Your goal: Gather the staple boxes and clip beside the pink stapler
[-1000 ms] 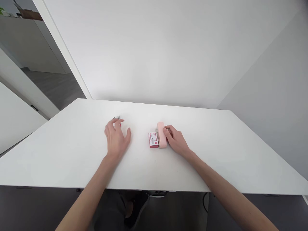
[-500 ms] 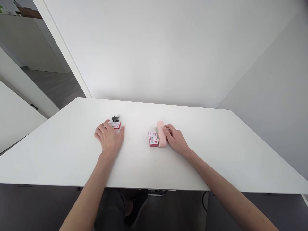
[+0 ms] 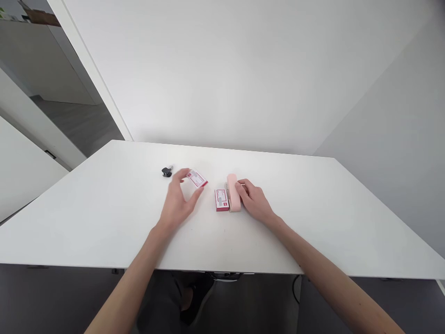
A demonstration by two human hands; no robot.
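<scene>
On your worktop [image 3: 299,232] by the white wall [image 3: 222,79], left fingers [image 3: 182,174] pinch a box [image 3: 197,178]; right fingers [image 3: 243,192] hold a stapler [image 3: 233,195].

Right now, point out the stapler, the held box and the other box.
Stapler [image 3: 234,193], head view: its pink top.
Held box [image 3: 197,178], head view: its labelled face.
Other box [image 3: 221,199], head view: its top face.

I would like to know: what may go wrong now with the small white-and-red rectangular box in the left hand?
1. The left hand pinches the small white-and-red rectangular box at a slant between thumb and fingers, so it might slip.
2. A second white-and-red rectangular box lies close beside the long pink stapler; the held box could bump it if moved rightward.
</scene>
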